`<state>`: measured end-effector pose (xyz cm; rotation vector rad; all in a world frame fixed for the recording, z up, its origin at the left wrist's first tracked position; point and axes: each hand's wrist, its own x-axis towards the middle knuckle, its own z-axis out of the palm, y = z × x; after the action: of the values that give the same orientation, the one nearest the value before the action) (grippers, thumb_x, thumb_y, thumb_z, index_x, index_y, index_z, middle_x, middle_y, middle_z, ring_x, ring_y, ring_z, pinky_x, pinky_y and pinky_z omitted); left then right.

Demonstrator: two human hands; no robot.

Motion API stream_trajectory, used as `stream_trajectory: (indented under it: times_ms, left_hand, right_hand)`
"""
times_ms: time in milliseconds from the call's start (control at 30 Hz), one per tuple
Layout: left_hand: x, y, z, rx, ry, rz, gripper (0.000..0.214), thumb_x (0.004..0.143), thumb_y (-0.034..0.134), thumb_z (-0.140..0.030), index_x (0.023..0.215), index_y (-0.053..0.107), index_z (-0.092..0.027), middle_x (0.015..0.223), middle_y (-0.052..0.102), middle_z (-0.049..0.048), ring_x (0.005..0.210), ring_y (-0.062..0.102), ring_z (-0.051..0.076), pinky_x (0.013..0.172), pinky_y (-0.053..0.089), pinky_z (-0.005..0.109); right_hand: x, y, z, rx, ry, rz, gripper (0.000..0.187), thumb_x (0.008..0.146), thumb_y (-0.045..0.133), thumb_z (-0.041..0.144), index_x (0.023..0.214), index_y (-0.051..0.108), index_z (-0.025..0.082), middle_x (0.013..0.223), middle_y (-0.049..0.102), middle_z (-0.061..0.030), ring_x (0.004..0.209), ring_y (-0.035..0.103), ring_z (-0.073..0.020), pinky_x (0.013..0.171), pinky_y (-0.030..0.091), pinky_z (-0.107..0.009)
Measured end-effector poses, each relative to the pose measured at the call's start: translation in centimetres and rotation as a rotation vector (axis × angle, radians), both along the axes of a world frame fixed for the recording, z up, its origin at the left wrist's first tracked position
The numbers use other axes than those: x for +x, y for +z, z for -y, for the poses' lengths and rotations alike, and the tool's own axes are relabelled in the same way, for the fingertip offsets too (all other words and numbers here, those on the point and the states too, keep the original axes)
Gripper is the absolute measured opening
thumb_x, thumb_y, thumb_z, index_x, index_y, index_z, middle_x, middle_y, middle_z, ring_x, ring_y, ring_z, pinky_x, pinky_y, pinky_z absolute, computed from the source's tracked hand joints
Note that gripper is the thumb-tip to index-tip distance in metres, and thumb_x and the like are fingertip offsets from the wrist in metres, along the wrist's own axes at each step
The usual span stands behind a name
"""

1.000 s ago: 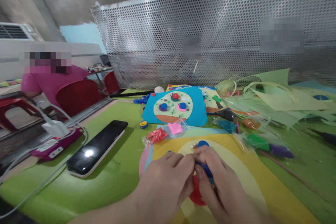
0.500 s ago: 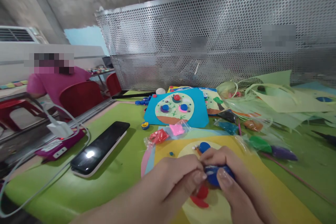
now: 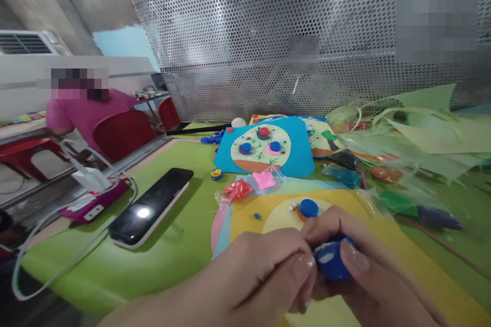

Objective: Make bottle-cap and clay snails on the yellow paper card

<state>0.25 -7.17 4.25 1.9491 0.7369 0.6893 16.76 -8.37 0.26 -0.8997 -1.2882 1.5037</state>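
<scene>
My right hand is closed around a shiny lump of blue clay, thumb on its near side and fingers behind it. Against the clay's left end, my left hand has its thumb and fingers pressed together in a pinch; what lies between them is hidden. Below both hands is a yellow sheet with a pale yellow round. On that round, just beyond my fingers, sits a blue clay disc over an orange-brown piece with small white balls. A tiny teal bit lies to the left.
Bagged red clay and pink clay lie before a blue card with clay snails. A phone and a purple power strip with cables are at left. More bagged clay and paper scraps cover the right. A perforated metal screen stands behind.
The view has tilted down and shifted slightly. Both hands and the blue clay appear a little lower and further right, and the red pieces under my hands are now covered.
</scene>
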Motion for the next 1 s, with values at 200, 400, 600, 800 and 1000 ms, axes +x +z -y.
stream_trajectory:
  times_ms: [200, 400, 600, 800, 1000]
  left_hand:
    - [0.3, -1.4, 0.2, 0.219, 0.182, 0.067, 0.019, 0.092, 0.032, -0.019, 0.075, 0.041, -0.023, 0.057, 0.043, -0.0053, 0.046, 0.039, 0.008, 0.041, 0.039, 0.015]
    - [0.8, -3.6, -0.5, 0.614, 0.335, -0.026, 0.021, 0.081, 0.060, -0.030, 0.098, 0.050, -0.024, 0.076, 0.045, -0.0012, 0.064, 0.048, 0.012, 0.059, 0.048, 0.022]
    - [0.0, -3.2, -0.8, 0.747, 0.427, -0.182, 0.023, 0.084, 0.045, -0.007, 0.100, 0.051, -0.023, 0.109, 0.044, 0.0073, 0.094, 0.052, 0.017, 0.079, 0.049, 0.029]
    - [0.1, -3.2, -1.6, 0.865, 0.350, -0.227, 0.014, 0.094, 0.036, -0.016, 0.101, 0.048, -0.018, 0.095, 0.063, 0.0072, 0.089, 0.061, 0.018, 0.077, 0.054, 0.029]
    - [-0.4, -3.5, -1.4, 0.768, 0.413, -0.130, 0.018, 0.089, 0.048, -0.015, 0.107, 0.045, -0.019, 0.095, 0.065, 0.0051, 0.093, 0.062, 0.016, 0.078, 0.054, 0.027]
  right_hand:
    - [-0.6, -0.4, -1.1, -0.053, 0.025, -0.141, 0.041, 0.078, 0.043, 0.065, 0.077, 0.044, 0.024, 0.056, 0.053, 0.0012, 0.039, 0.041, -0.0093, 0.038, 0.028, -0.017]
    - [-1.3, -1.1, -1.1, 0.113, -0.145, 0.102, 0.045, 0.088, 0.018, 0.061, 0.101, 0.041, 0.025, 0.063, 0.059, -0.0019, 0.038, 0.051, -0.0138, 0.032, 0.035, -0.020]
    - [0.6, 0.4, -1.4, 0.654, -0.103, 0.694, 0.026, 0.094, 0.031, 0.033, 0.113, 0.045, 0.023, 0.093, 0.065, -0.0078, 0.077, 0.065, -0.0219, 0.062, 0.053, -0.032]
    - [1.8, 1.0, -2.6, 1.004, -0.170, 1.077, 0.033, 0.090, 0.037, 0.026, 0.122, 0.039, 0.016, 0.103, 0.064, -0.0134, 0.084, 0.064, -0.0275, 0.063, 0.053, -0.039]
    - [1.4, 0.8, -2.2, 0.884, -0.051, 1.018, 0.022, 0.090, 0.039, 0.025, 0.109, 0.048, 0.019, 0.080, 0.067, -0.0057, 0.065, 0.065, -0.0210, 0.050, 0.051, -0.030]
